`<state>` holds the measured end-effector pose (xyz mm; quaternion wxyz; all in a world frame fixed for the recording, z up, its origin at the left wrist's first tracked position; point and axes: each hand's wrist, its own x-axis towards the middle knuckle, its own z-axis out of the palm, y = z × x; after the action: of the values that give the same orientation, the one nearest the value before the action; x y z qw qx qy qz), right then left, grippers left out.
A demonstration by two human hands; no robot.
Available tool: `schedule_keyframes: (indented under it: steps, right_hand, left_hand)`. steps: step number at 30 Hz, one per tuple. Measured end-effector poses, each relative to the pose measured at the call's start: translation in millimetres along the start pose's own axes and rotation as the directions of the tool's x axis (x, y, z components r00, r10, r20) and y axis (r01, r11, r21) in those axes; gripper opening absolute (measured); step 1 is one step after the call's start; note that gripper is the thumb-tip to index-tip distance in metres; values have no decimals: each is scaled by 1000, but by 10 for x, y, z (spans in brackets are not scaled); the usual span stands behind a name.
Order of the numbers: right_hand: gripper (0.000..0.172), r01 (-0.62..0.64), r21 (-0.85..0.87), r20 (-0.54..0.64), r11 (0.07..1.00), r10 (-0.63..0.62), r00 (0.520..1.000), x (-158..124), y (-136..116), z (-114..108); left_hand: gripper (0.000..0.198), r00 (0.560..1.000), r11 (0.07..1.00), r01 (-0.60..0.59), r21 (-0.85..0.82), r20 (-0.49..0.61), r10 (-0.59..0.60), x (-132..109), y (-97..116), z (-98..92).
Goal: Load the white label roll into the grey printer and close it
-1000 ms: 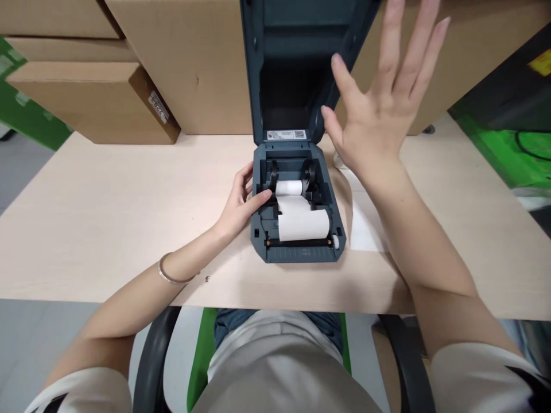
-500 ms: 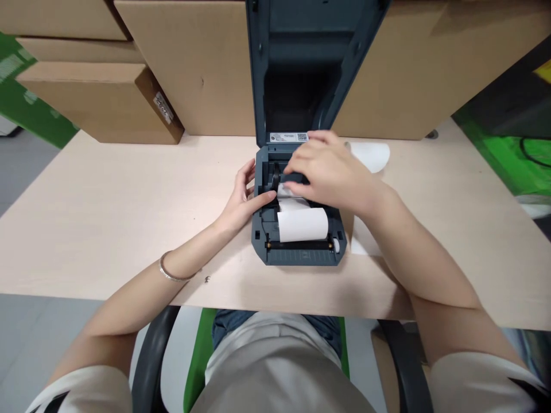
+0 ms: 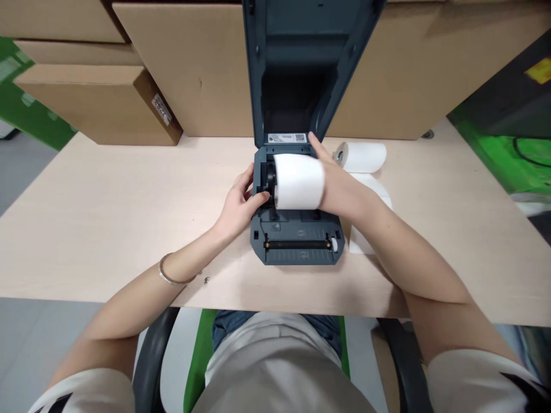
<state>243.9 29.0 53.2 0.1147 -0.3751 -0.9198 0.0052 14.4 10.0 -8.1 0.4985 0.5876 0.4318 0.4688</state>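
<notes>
A dark blue-grey plastic printer (image 3: 297,253), raised lid (image 3: 305,51), is standing on the pale wooden desk (image 3: 107,229), well in from both side edges. The person's left hand (image 3: 238,202) is clasping its left wall, thumb inside. The right hand (image 3: 334,179) is meeting a broad, curved white paper piece (image 3: 299,182) over the printer's bay; most fingers are hidden, grip cannot be told. A white paper roll (image 3: 365,156) is lying near the desk's back edge.

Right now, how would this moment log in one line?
left hand: on printer, left side | right hand: at white paper, fingers mostly hidden | lid: open | roll: on table, right of printer
</notes>
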Motion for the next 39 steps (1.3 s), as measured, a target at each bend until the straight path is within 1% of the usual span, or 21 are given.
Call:
schedule_keyframes:
  steps: [2, 5, 8, 9, 11, 13, 15, 17, 19, 21, 22, 23, 24, 25, 27, 29, 31, 33, 34, 37, 39]
  right_hand:
    - [29, -10, 4, 34, 1000, 10, 999, 7, -13, -41]
    - [22, -3, -13, 100, 1000, 4, 995, 58, -25, -118]
    - [15, 16, -33, 86, 999, -13, 996, 87, -16, -233]
    - [15, 18, -14, 70, 1000, -17, 997, 75, -7, -289]
    - [22, 9, 72, 22, 997, -11, 1000, 13, 22, -434]
    - [30, -22, 158, -38, 987, 29, 999, -91, 75, -614]
    - [35, -51, 185, -125, 981, 75, 989, -215, 166, -801]
    - [39, -100, 183, -203, 978, 137, 970, -331, 303, -953]
    - [42, -215, 210, -234, 954, 263, 936, -418, 489, -1027]
    - [41, -370, 281, -213, 885, 434, 876, -470, 711, -999]
    - [40, -430, 330, -199, 840, 507, 839, -483, 830, -949]
    - [41, -463, 386, -193, 798, 561, 805, -489, 952, -878]
    - [43, -467, 447, -197, 763, 593, 781, -490, 1074, -793]
    - [46, -444, 507, -215, 739, 608, 764, -487, 1194, -699]
    - [52, -364, 600, -281, 712, 614, 738, -473, 1413, -510]
    - [51, -329, 632, -342, 702, 634, 694, -448, 1582, -346]
    - [49, -357, 609, -366, 708, 650, 666, -404, 1676, -224]
    - [49, -385, 575, -352, 722, 643, 680, -337, 1691, -138]
    - [49, -393, 554, -331, 734, 628, 705, -298, 1674, -106]
    - [39, -408, 404, -212, 818, 518, 829, -182, 1579, -31]
    - [29, -396, 280, -115, 875, 440, 891, -129, 1523, 20]
  left_hand:
    - [81, 1000, 1000, -9, 12, 1, 9, 3, 9, -5]
    - [81, 1000, 1000, -20, 22, 1, 20, 11, 3, -10]
    - [81, 1000, 999, -30, 32, 1, 30, 16, -8, -13]
    - [81, 999, 999, -35, 34, 3, 35, 17, -12, -14]
    - [82, 999, 998, -42, 37, 6, 42, 19, -24, -19]
    - [82, 999, 999, -41, 25, 13, 41, 19, -39, -27]
    - [79, 999, 999, -35, 7, 23, 35, 16, -55, -34]
    - [78, 999, 1000, -28, -8, 31, 28, 10, -68, -38]
    - [77, 999, 999, -27, -21, 29, 27, 4, -73, -37]
    - [76, 999, 999, -25, -39, 22, 25, 0, -70, -31]
    - [76, 1000, 999, -21, -44, 20, 22, -1, -65, -27]
    - [76, 1000, 999, -15, -44, 18, 16, -2, -60, -23]
    - [76, 1000, 999, -11, -38, 18, 12, -1, -55, -20]
    - [77, 1000, 1000, -10, -28, 17, 10, 1, -51, -18]
    - [80, 1000, 1000, -18, -10, 8, 18, 8, -50, -20]
    - [80, 1000, 1000, -29, 8, -2, 29, 17, -57, -27]
    - [79, 999, 999, -33, 20, -2, 33, 25, -66, -36]
    - [78, 999, 999, -36, 25, 6, 36, 27, -71, -41]
    - [78, 999, 999, -39, 26, 10, 38, 27, -72, -43]
    - [77, 999, 998, -44, 35, 27, 43, 21, -69, -47]
    - [77, 999, 999, -39, 37, 28, 38, 17, -69, -50]
